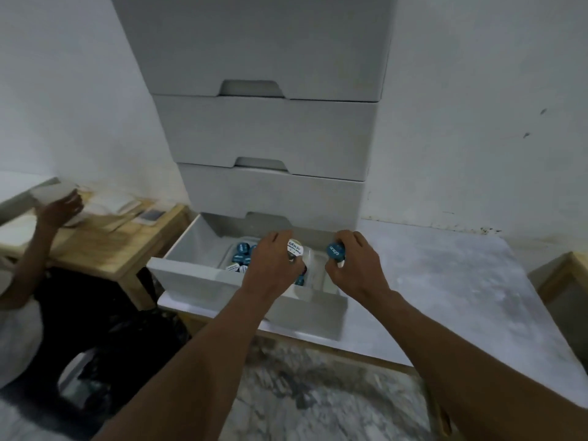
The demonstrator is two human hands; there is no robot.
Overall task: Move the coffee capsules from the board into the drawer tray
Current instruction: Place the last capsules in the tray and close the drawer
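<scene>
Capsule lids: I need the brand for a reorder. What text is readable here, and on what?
On the blue capsule in the right hand: one white word, too blurred to read.
On the white-lidded capsule in the left hand: dark print, too blurred.
On the capsules in the drawer: white marks, too small.
No other text visible.

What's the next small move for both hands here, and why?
Probably lower both hands a little and release each grip. The left hand holds a white-lidded capsule and the right hand a blue capsule, both over the open drawer, whose tray holds other capsules.
</scene>
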